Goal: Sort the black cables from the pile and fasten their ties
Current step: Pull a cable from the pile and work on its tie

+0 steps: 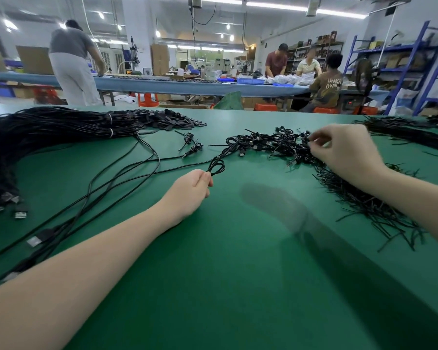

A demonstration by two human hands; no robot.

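Left hand (192,185) has a pinch grip on a small looped black cable (217,165), loop end sticking up out of the fingers, low over the green table (225,274). The cable's far end runs up and right into the tangled pile of coiled cables (268,145) at table centre.

Right hand (344,150) is at the right edge of that pile, thumb and fingertips pinched together on something thin and black (a tie or a cable strand, cannot tell which). Fingers curled, grip closed on it.

Loose black ties (369,200) lie in a heap just under and behind the right forearm, spreading toward the right table edge.

Far left: big bundle of long black cables (48,130), bound with white bands, connector ends fanned out toward the back. Several single long cables (116,183) trail from it across the table under the left forearm, USB-type plugs at the near ends.

Two small tied coils (191,145) sit apart between the bundle and the pile. Another dark heap of cables (402,132) sits at far right.

Background: other people at a long blue-topped table (162,84), blue shelving (415,66) on the right.
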